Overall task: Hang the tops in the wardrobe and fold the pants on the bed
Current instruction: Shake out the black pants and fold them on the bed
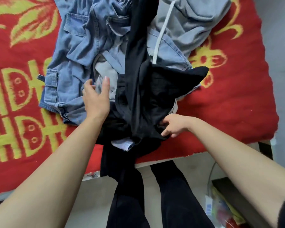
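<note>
The step in hand looks like pulling one piece out of the heap. A black garment (138,89) lies on top of it, mid-bed (237,104), over jeans (72,63) and a grey hoodie (192,18). Its long axis runs from the far side toward the person, and its near end seems to spill over the bed's edge. The right hand (173,125) has its fingers curled, pinching the black cloth at its near right edge. The left hand (96,97) rests on the heap, fingers spread and holding nothing. The dark folds hide whether it is a top or pants. The next move calls for lifting it clear and shaking it out to find a collar or waistband.
</note>
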The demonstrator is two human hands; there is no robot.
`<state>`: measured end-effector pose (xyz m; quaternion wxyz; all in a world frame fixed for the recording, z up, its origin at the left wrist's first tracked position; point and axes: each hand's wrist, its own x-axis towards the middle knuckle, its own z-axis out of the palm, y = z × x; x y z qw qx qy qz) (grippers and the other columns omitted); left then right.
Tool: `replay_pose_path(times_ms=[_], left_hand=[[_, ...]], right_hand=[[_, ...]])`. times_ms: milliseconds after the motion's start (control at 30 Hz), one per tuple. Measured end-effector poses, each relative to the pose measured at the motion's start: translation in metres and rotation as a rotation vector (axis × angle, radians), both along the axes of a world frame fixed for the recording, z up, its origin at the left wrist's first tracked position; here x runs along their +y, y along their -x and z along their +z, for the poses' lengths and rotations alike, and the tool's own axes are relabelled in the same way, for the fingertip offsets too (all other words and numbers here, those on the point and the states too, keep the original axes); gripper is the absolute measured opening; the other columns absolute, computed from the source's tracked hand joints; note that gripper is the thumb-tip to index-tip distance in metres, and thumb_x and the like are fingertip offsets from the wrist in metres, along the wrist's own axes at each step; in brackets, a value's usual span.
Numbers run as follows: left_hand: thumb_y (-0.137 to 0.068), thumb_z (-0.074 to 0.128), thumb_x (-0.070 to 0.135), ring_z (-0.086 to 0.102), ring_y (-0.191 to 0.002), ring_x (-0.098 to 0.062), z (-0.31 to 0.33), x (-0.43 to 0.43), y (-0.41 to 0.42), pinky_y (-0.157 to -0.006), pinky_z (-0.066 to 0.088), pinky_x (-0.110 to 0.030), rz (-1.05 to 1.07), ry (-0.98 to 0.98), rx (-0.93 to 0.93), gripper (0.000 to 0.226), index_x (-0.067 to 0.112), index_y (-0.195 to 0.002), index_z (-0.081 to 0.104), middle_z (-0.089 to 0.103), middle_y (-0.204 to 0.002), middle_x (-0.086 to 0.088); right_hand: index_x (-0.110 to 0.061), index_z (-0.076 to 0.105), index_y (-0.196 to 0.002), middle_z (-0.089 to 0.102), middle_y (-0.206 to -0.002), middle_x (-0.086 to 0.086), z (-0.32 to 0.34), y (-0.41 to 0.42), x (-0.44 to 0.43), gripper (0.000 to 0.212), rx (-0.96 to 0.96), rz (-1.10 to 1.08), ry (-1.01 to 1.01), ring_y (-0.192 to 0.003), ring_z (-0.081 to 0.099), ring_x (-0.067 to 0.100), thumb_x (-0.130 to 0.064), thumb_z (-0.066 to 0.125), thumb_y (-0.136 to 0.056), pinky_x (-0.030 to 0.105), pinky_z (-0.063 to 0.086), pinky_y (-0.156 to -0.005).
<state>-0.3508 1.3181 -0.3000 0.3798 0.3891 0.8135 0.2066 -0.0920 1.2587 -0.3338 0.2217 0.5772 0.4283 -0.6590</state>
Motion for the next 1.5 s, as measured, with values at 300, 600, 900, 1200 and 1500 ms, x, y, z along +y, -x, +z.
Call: replay_pose_path(times_ms=[300, 600, 900, 1200, 1500], left_hand=[[-0.093, 0.048, 0.017, 0.055, -0.11, -0.028, -0.011, -0.022, -0.069, -0.091, 0.039, -0.034, -0.514, -0.025, 0.147, 0.068, 0.039, -0.153, 0.022, 0.057, -0.126, -0.007], [-0.095, 0.041, 0.013, 0.053, -0.118, -0.034, -0.004, -0.047, 0.009, -0.1, 0.036, -0.033, -0.073, 0.0, 0.328, 0.046, 0.024, -0.137, 0.057, 0.061, -0.125, -0.02], [-0.08, 0.051, 0.01, 0.039, -0.12, -0.037, 0.031, -0.042, -0.024, -0.103, 0.032, -0.043, -0.035, 0.057, 0.524, 0.056, 0.02, -0.135, 0.05, 0.037, -0.133, -0.016], [-0.084, 0.06, 0.032, 0.05, -0.107, -0.028, 0.005, -0.075, -0.071, -0.09, 0.033, -0.044, -1.168, 0.12, 0.667, 0.06, 0.033, -0.142, 0.043, 0.064, -0.113, 0.002], [-0.08, 0.051, 0.048, 0.053, -0.109, -0.026, 0.014, -0.092, -0.053, -0.09, 0.035, -0.044, -1.083, 0.415, 0.518, 0.04, 0.035, -0.116, 0.06, 0.066, -0.107, 0.007]], right_hand=[[-0.009, 0.038, -0.139, 0.037, -0.143, 0.018, 0.007, -0.034, 0.036, 0.071, -0.474, -0.923, -1.036, -0.131, 0.04, 0.029, -0.024, 0.064, -0.074, 0.028, 0.031, -0.104], [-0.026, 0.055, -0.103, 0.067, -0.114, 0.01, 0.011, -0.052, 0.082, 0.053, -0.424, 0.232, -0.81, -0.115, 0.057, 0.032, -0.071, 0.063, -0.076, 0.047, 0.033, -0.097], [-0.026, 0.052, -0.141, 0.057, -0.103, 0.006, 0.006, -0.07, -0.029, 0.06, -0.38, 0.639, -1.065, -0.093, 0.054, 0.03, -0.01, 0.044, -0.084, 0.044, 0.032, -0.084], [-0.019, 0.048, -0.146, 0.049, -0.128, 0.007, -0.014, -0.066, -0.081, 0.057, -0.217, -0.008, -0.886, -0.117, 0.05, 0.029, -0.012, 0.054, -0.09, 0.042, 0.048, -0.095], [-0.017, 0.058, -0.135, 0.063, -0.13, 0.004, -0.031, -0.081, -0.025, 0.064, -0.182, -0.847, -0.301, -0.118, 0.061, 0.023, -0.045, 0.078, -0.082, 0.028, 0.047, -0.092]])
